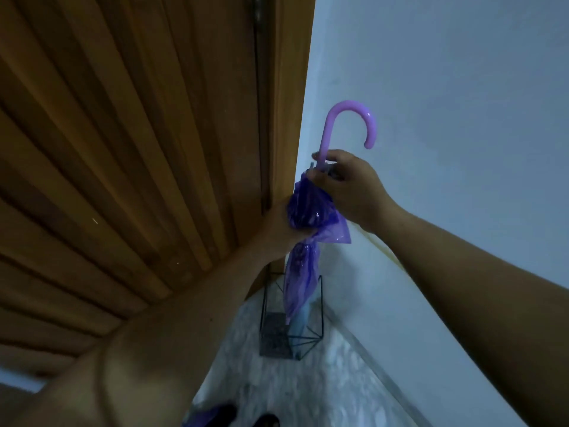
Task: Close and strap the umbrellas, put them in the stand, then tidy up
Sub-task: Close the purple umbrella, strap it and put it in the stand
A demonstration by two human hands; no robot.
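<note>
- Purple umbrella (303, 217) upright, closed, folds loose; hook handle (348, 118) on top.
- Left hand (277, 229) wraps the canopy at mid-height; fingers curled round the folds, mostly hidden behind the fabric.
- Right hand (348, 186) at the handle base, fingertips pinching near the top of the canopy.
- Umbrella tip low, inside the black wire stand (321, 303), in the corner on the floor (323, 380).
- A pale blue umbrella (300, 322) stands in the stand too.
- Wooden door (138, 149) left, wall (462, 87) right.
</note>
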